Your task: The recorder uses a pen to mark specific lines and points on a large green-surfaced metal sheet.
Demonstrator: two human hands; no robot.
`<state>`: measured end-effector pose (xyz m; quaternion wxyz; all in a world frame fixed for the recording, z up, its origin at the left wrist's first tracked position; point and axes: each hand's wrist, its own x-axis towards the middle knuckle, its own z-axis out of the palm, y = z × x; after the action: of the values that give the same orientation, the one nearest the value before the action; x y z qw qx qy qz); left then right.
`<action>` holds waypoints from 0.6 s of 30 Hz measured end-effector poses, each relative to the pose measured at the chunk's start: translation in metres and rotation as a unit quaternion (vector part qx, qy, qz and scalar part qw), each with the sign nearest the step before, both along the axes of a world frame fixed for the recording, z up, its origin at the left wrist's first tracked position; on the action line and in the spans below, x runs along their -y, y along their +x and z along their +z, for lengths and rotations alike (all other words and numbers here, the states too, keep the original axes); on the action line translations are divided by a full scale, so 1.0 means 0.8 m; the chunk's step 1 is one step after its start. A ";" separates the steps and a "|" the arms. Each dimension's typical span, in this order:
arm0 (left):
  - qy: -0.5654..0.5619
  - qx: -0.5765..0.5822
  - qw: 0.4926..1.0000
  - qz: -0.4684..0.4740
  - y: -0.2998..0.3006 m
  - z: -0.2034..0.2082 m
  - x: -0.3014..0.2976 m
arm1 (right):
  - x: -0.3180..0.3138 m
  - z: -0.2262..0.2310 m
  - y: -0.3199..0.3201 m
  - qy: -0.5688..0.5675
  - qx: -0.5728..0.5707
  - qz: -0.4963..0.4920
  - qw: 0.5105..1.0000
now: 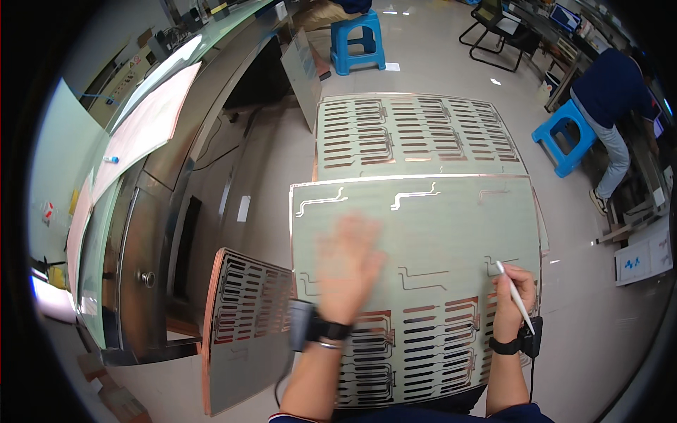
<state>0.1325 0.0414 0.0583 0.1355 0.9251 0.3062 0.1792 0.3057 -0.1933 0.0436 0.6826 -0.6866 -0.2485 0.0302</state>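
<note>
From my remote feed: metal-fronted counter (137, 243), then a copper-patterned board (243, 307) standing near it. My left hand (350, 264), blurred, spread open over the pale-green panel (437, 236), centre; contact unclear. My right hand (515, 285) grasps a white pen (520, 303) over the panel's right side.

Patterned panels (458, 233), workbench (166, 169), stools (350, 28) — it's a workshop.

The front circuit panel (451, 236) lay under the left hand (349, 264), at left, and the pen (522, 310) in the right hand (504, 299), at right. Behind it was the rear circuit panel (416, 170); on the left stood a side circuit panel (248, 303) and, farther left, a workbench (137, 303).
</note>
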 end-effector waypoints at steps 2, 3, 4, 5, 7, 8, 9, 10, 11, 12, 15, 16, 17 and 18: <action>0.063 -0.022 0.985 0.158 -0.037 0.001 -0.038 | -0.012 -0.008 -0.007 -0.004 0.020 0.069 0.997; 0.077 -0.032 0.972 0.220 -0.050 -0.004 -0.046 | -0.026 -0.002 -0.017 -0.001 0.016 0.070 0.997; 0.099 -0.038 0.967 0.232 -0.054 -0.008 -0.043 | -0.040 0.014 -0.027 -0.028 -0.056 0.135 0.989; 0.101 -0.040 0.967 0.230 -0.055 -0.009 -0.033 | -0.056 0.023 -0.035 -0.055 -0.127 0.199 0.970; 0.073 0.004 0.994 0.082 -0.041 -0.004 0.003 | -0.087 0.022 -0.034 -0.064 -0.052 0.231 0.969; 0.033 0.037 0.998 0.025 -0.037 -0.006 0.024 | -0.102 0.020 -0.036 -0.073 0.022 0.269 0.960; -0.009 0.073 0.997 -0.033 -0.031 -0.007 0.041 | -0.113 0.023 -0.038 -0.072 0.021 0.270 0.960; -0.009 0.072 0.997 -0.032 -0.030 -0.008 0.054 | -0.123 0.028 -0.039 -0.073 -0.002 0.287 0.955; -0.006 0.076 0.996 -0.049 -0.029 -0.008 0.064 | -0.129 0.031 -0.041 -0.075 -0.025 0.303 0.950; -0.005 0.082 0.994 -0.068 -0.028 -0.009 0.068 | -0.133 0.025 -0.040 -0.093 -0.019 0.301 0.949; -0.019 0.092 0.993 -0.066 -0.027 -0.007 0.066 | -0.141 0.023 -0.041 -0.123 0.064 0.291 0.947; -0.020 0.092 0.993 -0.065 -0.028 -0.008 0.066 | -0.143 0.022 -0.041 -0.125 0.063 0.292 0.946; -0.017 0.090 0.994 -0.065 -0.028 -0.010 0.065 | -0.143 0.023 -0.041 -0.123 0.083 0.289 0.946; -0.013 0.087 0.994 -0.065 -0.028 -0.011 0.065 | -0.144 0.022 -0.042 -0.120 0.103 0.285 0.945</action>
<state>0.1100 -0.0106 0.0498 0.1847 0.9222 0.2346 0.2456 0.2722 -0.0778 0.0615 0.5288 -0.6633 -0.4971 0.1824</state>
